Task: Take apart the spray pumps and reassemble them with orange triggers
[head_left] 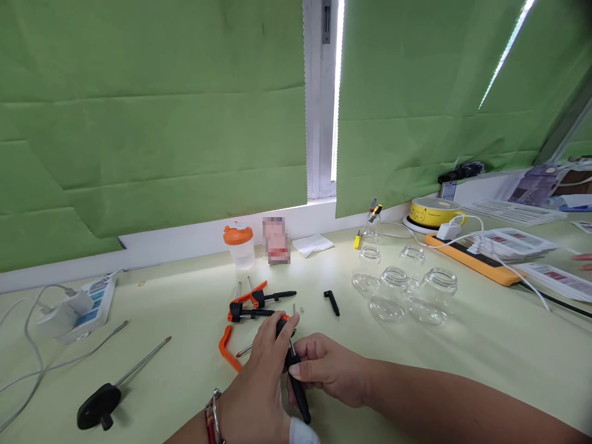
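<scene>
My left hand [261,382] and my right hand [326,367] are closed together around a black-handled tool [300,390] with a thin metal rod along it. The left fingers pinch its upper end, where a bit of orange shows. My right thumb and fingers grip the middle of the handle, whose lower end sticks out below. Just past the left hand lie two orange-and-black pieces with metal rods. An orange bent piece [225,345] rests beside the left hand, near a metal rod [245,350]. A small black bent part [332,303] lies apart, beyond my right hand.
A black-handled screwdriver [99,406] lies left, near a white power strip [99,308] with cables. An orange-lidded cup [241,250] and a tissue [313,245] are at the back. Several glass jars [393,296], an orange power strip [481,262] and papers [555,280] stand right. Another person's hand [585,262] shows at the edge.
</scene>
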Demonstrator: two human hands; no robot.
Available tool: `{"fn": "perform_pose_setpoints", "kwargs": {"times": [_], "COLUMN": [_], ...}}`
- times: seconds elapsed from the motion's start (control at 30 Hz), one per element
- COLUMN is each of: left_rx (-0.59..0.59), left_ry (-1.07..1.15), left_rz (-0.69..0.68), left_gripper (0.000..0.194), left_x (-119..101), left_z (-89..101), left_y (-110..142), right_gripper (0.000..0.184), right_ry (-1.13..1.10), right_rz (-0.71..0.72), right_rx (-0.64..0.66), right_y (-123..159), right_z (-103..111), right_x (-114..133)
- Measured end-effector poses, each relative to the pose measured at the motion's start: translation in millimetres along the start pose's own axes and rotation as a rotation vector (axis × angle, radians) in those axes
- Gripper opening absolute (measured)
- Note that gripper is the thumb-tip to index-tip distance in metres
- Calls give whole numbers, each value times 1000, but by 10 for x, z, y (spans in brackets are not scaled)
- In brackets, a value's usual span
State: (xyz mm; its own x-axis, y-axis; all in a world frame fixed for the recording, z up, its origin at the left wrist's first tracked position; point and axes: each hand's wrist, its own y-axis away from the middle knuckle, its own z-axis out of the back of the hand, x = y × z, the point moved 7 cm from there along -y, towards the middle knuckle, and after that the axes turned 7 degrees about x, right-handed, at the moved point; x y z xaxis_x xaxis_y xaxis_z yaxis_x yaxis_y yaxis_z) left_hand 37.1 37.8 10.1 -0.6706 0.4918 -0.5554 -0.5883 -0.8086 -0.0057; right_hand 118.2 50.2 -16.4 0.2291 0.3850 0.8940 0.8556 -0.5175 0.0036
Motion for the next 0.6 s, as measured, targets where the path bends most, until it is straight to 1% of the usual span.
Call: {"fn": "perform_pose_setpoints", "kwargs": {"times": [0.07,0.23,0.5,0.6], "left_rx": [-10,-111,-216,-227], "left_ry": [2,2,98,114], "left_rz": [15,45,-13,-27], "left_gripper": [130,123,108,105], "left_x": [20,15,-73,-81], "left_z": [-9,19,163,181], "left_y": [3,-5,33,46], "right_gripper": [34,32,37,38], "right_ry": [-4,-23,-27,-23], "right_rz": [-4,7,8,8], "right_rx": [-11,-27,-24,-18], "right_y": [0,-8,-14,-16], "right_z": [16,58,47,40], "right_x": [-6,-15,-2,7]}}
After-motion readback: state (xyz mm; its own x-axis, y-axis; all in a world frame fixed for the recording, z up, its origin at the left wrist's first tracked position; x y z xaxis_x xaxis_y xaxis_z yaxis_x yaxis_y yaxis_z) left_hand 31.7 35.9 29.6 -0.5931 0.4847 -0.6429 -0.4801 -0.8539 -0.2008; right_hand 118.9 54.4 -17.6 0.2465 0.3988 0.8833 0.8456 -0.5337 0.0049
